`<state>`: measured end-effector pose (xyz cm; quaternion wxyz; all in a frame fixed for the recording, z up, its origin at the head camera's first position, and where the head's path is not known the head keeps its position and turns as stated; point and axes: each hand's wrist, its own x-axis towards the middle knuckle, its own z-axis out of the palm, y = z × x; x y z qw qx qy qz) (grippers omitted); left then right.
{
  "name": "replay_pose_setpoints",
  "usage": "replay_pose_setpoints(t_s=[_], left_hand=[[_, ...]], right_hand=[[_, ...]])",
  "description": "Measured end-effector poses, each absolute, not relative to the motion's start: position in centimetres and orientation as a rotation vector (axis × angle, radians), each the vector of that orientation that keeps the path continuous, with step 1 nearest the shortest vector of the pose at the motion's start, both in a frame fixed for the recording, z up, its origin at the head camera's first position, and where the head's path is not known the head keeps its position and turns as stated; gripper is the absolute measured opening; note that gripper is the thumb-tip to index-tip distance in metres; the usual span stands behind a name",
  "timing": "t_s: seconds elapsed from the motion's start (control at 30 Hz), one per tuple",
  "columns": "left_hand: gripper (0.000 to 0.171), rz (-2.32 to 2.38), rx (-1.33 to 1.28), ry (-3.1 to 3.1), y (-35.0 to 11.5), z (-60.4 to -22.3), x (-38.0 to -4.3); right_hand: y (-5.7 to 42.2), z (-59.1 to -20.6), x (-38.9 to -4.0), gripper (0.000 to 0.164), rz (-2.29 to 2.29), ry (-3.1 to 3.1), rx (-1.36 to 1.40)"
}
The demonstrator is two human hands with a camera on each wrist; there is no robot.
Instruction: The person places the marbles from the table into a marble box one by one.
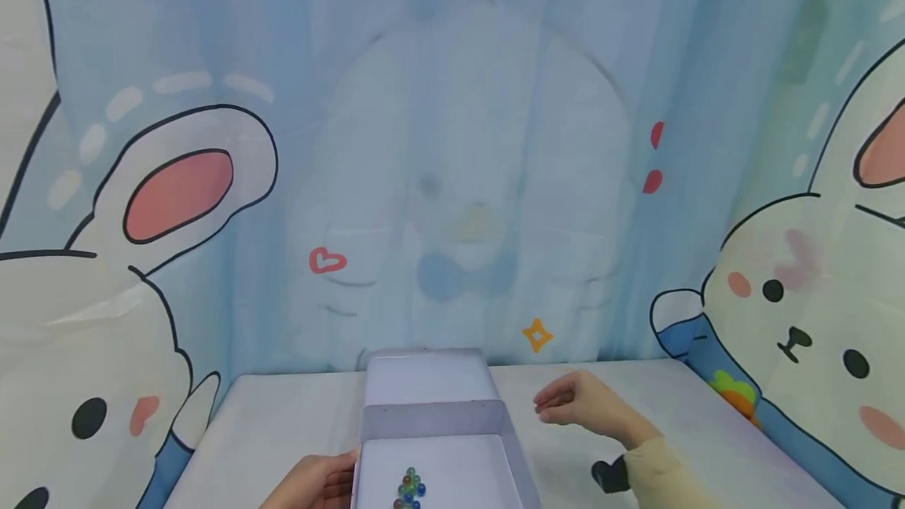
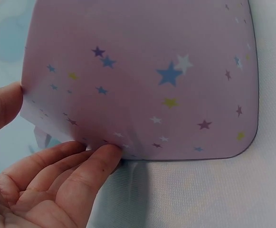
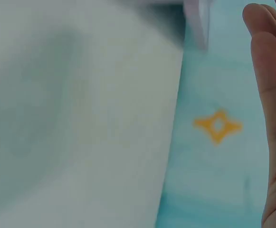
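Note:
A pale lilac box (image 1: 484, 466) stands on the table, its lid (image 1: 427, 379) folded back behind it. Several glass marbles (image 1: 408, 498) in green, blue and brown lie in a small cluster on its floor. My left hand (image 1: 314, 481) holds the box's left side, thumb at the edge. In the left wrist view, the same hand's fingers (image 2: 76, 185) touch the edge of the star-printed outside wall (image 2: 138, 109). To the right of the box, my right hand (image 1: 583, 407) hovers over the table with loosely bent fingers and holds nothing; part of it shows at the right wrist view's edge.
A white-covered table (image 1: 304, 407) lies beneath the box. Behind it hangs a light blue curtain (image 1: 283, 328) printed with cartoon rabbits. A dark device (image 1: 610, 475) sits at the right wrist, beside a cream sleeve (image 1: 661, 470).

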<state>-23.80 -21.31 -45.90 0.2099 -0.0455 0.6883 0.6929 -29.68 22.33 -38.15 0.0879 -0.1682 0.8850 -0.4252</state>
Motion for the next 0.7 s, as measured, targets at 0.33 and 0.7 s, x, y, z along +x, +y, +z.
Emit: replay_pose_setpoints(t_s=[0.33, 0.7], left_hand=[[0.067, 1.932, -0.145, 1.927, -22.3, -46.1, -23.6], [0.070, 1.950, -0.130, 1.919, -22.3, -45.7, -23.5]], right_hand=[[32.0, -40.4, -26.1, 0.043, -1.257, 2.639, -0.203], [34.0, -46.4, -21.0, 0.027, -1.250, 2.512, 0.098]])
